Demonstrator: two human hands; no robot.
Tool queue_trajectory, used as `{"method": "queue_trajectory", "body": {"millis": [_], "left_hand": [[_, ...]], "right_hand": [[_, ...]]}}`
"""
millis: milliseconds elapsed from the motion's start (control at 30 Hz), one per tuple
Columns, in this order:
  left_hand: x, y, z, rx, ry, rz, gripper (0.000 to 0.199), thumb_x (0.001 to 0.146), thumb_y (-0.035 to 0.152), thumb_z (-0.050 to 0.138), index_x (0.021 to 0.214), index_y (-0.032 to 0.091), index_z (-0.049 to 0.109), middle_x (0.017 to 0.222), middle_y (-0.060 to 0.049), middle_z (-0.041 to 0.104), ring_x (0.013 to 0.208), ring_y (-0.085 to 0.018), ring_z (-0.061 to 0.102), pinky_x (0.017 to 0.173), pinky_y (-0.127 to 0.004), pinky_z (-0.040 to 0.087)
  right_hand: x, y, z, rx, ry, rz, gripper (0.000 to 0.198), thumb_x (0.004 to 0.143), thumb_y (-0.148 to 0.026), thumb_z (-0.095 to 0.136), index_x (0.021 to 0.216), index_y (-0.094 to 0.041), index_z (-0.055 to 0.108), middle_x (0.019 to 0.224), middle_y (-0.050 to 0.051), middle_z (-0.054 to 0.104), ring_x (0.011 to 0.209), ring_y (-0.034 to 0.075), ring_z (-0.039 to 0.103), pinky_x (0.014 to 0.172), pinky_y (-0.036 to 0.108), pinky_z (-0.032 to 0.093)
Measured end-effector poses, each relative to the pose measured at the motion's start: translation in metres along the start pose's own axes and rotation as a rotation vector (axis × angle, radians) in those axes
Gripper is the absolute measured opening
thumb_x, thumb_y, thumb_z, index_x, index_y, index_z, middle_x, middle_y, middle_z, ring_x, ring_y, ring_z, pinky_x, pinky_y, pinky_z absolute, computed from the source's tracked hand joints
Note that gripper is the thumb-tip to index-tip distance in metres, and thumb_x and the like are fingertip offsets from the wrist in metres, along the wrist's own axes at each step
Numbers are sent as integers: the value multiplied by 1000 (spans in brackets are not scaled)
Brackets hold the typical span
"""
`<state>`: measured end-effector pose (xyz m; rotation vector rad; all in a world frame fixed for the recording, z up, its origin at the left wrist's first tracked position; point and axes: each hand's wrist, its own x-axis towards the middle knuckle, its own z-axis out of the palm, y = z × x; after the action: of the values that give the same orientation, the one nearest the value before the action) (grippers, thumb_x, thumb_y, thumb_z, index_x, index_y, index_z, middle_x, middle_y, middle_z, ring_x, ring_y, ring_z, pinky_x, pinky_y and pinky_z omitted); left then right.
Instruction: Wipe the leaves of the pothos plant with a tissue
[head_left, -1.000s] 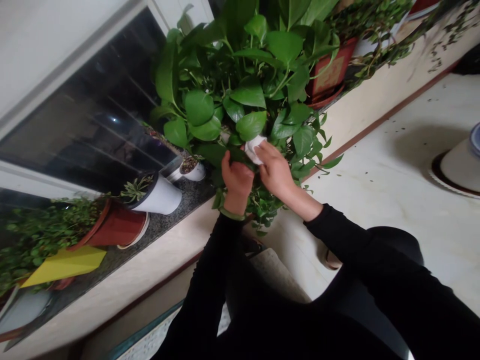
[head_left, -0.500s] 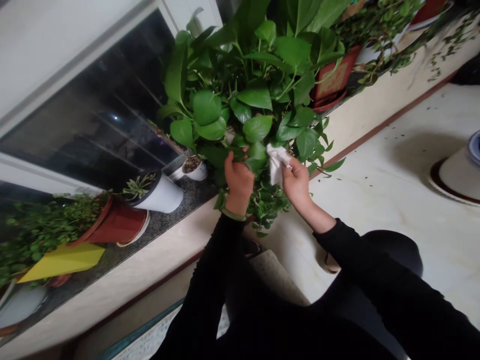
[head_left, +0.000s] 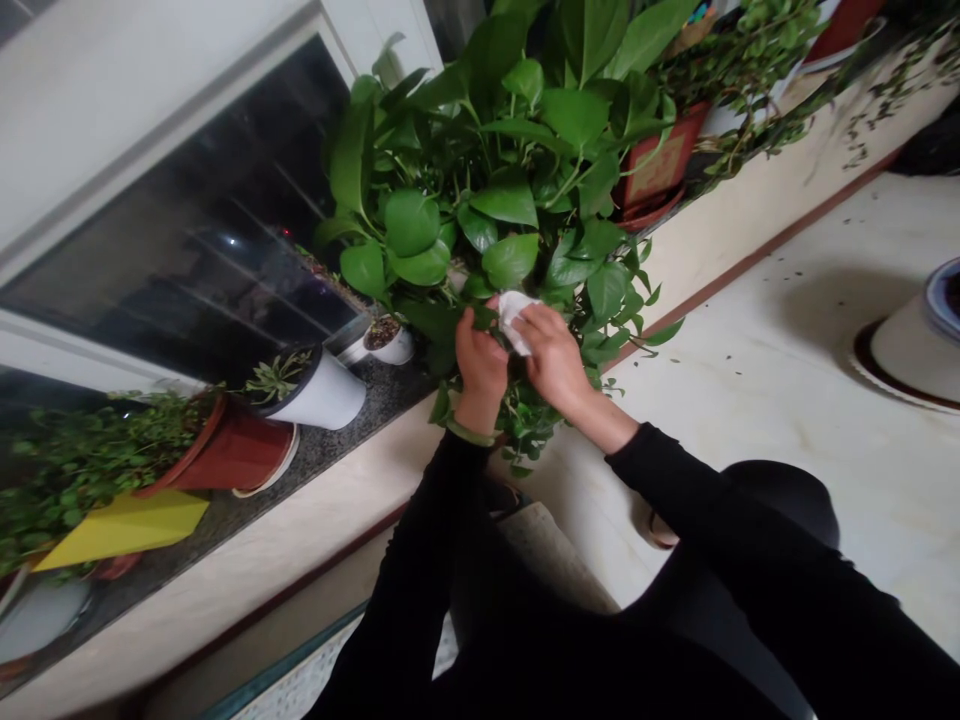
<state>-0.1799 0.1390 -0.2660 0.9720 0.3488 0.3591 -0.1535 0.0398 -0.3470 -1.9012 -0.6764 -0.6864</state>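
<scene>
A large leafy pothos plant [head_left: 510,200] fills the upper middle of the view. At its lower front, my left hand [head_left: 481,362] is closed on one leaf [head_left: 486,318], with a bangle round the wrist. My right hand [head_left: 553,352] grips a white tissue [head_left: 514,318] and presses it over that leaf, right beside the left hand's fingers. Most of the held leaf is hidden by the tissue and fingers.
On the dark stone sill [head_left: 330,440] stand a small white pot [head_left: 390,343], a larger white pot [head_left: 322,390] and a red-brown pot [head_left: 229,450]. A yellow sheet [head_left: 127,528] lies left. Behind is a window [head_left: 202,220]; a big white pot [head_left: 919,335] stands on the floor.
My right hand has moved left with the tissue, from beside the held leaf onto it. My left hand has stayed nearly in place.
</scene>
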Motion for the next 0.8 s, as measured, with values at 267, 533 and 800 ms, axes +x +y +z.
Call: {"method": "queue_trajectory", "body": {"millis": [267,533,800], "left_hand": [[10,0,-10,-56,-97,2,43,107,42,43,95,21,79,107,-10,81,121,-21,75,109,-30,59],[-29,-14,-23,86,-168,76,41,109,40,36,130,25,67,143,-9,73,141,-20,66,126,-40,49],[-104,-85,-46,698,-547,579,62,105,50,58,164,39,45,180,-2,34,170,-29,28,142,-51,24]], "right_hand": [[-50,15,-21,102,-25,116,60,76,-6,54,129,-19,80,143,14,74,136,35,68,119,61,54],[-58,48,-54,394,575,403,23,94,-41,68,105,-26,83,114,5,84,117,29,76,112,55,57],[-58,95,-63,419,757,600,25,88,-45,67,91,-22,76,93,3,78,94,24,73,102,49,59]]}}
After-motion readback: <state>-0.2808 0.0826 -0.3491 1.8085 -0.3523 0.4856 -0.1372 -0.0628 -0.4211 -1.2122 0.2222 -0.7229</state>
